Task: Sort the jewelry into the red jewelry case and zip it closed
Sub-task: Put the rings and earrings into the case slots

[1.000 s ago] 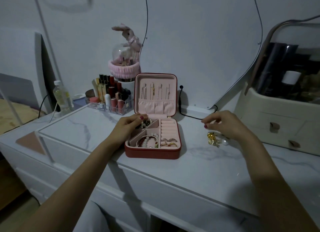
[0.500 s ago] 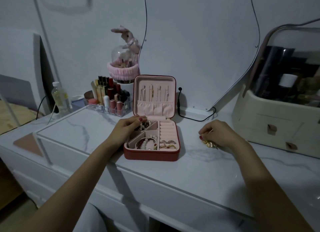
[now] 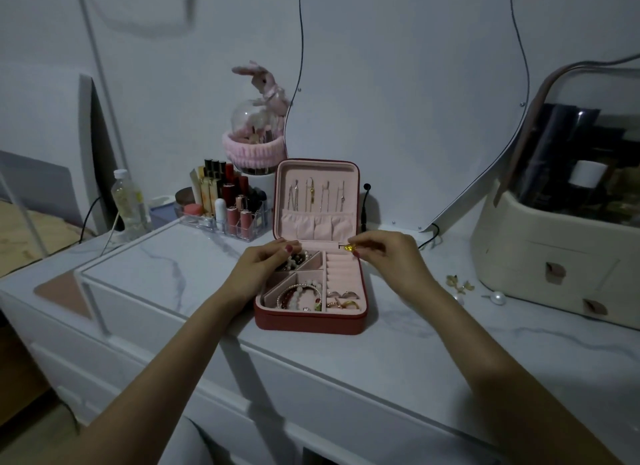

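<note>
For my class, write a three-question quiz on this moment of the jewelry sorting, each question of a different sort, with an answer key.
1. True or false: the red jewelry case is zipped closed.
2. Multiple choice: what does the right hand pinch? A) a white pearl B) a small gold piece C) a lipstick
3. Short answer: where do the loose gold earrings and pearl earring lie?

Key
1. False: its lid stands upright, with chains hanging inside it.
2. B, held above the case's back right corner.
3. On the marble tabletop, right of the case, in front of the cream cosmetic organizer. The left hand rests at the back left compartment, on the dark beads.
</note>
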